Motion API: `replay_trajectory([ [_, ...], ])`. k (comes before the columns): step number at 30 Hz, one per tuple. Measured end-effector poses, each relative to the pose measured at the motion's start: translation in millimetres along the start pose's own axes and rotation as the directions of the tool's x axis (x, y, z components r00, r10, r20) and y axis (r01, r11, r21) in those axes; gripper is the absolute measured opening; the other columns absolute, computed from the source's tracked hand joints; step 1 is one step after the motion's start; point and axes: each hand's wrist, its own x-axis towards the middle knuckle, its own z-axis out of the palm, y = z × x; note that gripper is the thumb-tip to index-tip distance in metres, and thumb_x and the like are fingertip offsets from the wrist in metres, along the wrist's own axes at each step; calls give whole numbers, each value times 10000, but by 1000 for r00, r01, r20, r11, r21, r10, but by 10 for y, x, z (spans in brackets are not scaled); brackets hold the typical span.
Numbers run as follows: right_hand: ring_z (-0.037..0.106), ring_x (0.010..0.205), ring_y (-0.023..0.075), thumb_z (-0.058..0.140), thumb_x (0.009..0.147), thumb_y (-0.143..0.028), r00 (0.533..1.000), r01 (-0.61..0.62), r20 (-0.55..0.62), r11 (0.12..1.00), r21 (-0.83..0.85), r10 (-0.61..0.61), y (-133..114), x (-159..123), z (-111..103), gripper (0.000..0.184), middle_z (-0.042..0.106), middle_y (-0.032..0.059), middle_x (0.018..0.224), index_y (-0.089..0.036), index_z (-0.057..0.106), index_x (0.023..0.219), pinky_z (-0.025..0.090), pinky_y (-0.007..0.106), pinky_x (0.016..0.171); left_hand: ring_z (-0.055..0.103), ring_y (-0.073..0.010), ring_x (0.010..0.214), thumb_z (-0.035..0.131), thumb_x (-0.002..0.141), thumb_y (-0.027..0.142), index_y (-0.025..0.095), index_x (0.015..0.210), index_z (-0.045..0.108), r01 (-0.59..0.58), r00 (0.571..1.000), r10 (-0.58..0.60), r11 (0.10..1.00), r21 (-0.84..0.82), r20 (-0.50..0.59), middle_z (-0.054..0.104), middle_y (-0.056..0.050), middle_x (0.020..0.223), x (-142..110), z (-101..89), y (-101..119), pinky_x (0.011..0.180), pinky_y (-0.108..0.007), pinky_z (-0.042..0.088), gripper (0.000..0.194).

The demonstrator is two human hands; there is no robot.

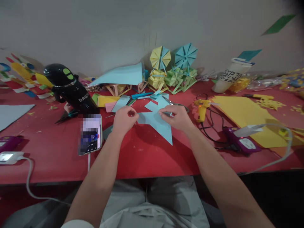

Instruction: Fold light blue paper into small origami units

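A light blue piece of paper [155, 122], cut or folded to angular points, lies in front of me, one long tip toward the table's front edge. My left hand [124, 120] pinches its left corner between thumb and bent index finger. At its upper right, my right hand [177, 116] is closed with thumb and fingertips on the paper. Smaller light blue pieces [152, 105] lie just beyond. Dark-handled scissors [182, 107] are partly hidden behind my right hand.
A phone [91, 134] and a black bottle [71, 90] stand left. Right are a yellow glue gun [202, 110] with its cord, a purple power strip [242, 141], yellow sheets [237, 110] and a white cup [231, 76]. Folded paper wheels [186, 57] stand against the wall.
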Motion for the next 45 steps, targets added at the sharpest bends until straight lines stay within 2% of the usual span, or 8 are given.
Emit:
replay_trajectory([
  [11,606,649,147,597,777,-198,999,1,-41,999,37,1,-14,6,-35,142,698,12,699,-197,727,720,452,280,630,552,-168,713,592,695,211,200,630,560,49,997,-44,996,69,-63,621,-24,730,-13,-57,-6,681,-312,436,73],
  [16,589,611,146,633,757,-282,969,-148,-179,981,126,170,17,20,-79,138,701,13,686,-195,730,713,418,268,537,605,-173,775,585,724,223,189,736,611,14,995,-33,982,-186,-97,662,-32,794,45,-9,-48,746,-314,478,45],
  [19,599,640,150,646,752,-306,966,-190,-136,962,194,218,23,33,-34,144,702,12,695,-192,729,720,443,273,581,627,-182,875,577,775,307,188,917,629,73,991,-117,871,-485,-61,685,-45,947,74,60,21,793,-316,500,193],
  [24,572,648,141,665,746,-348,940,-284,-101,913,293,325,24,52,70,179,680,15,693,-178,710,712,448,280,614,641,-210,780,392,886,588,179,915,623,303,953,-200,615,-728,227,666,-65,781,76,81,96,657,-320,521,471],
  [28,545,623,131,691,723,-379,900,-415,25,836,359,436,26,51,108,215,665,23,691,-164,708,721,432,276,586,600,-170,689,649,779,438,177,823,629,304,953,-225,731,-610,205,642,-28,715,41,72,60,599,-283,495,265],
  [34,588,621,134,725,701,-337,791,-610,322,714,344,521,62,27,97,253,695,38,710,-168,739,888,453,266,572,582,-161,663,643,747,294,172,744,628,257,960,-182,871,-420,210,630,-19,687,3,104,31,603,-285,473,123],
  [40,558,632,121,679,723,-371,852,-475,384,833,283,356,31,35,95,217,688,27,733,-169,723,788,444,269,604,560,-143,657,604,773,267,175,848,627,183,929,-12,883,-432,370,624,-10,732,-55,151,158,617,-274,446,122],
  [45,451,564,92,626,742,-364,851,-448,416,856,259,320,18,35,124,206,580,-17,637,-163,667,756,379,250,555,515,-131,663,579,799,246,177,849,621,69,919,93,919,-388,383,589,4,727,-109,213,229,649,-273,420,95],
])
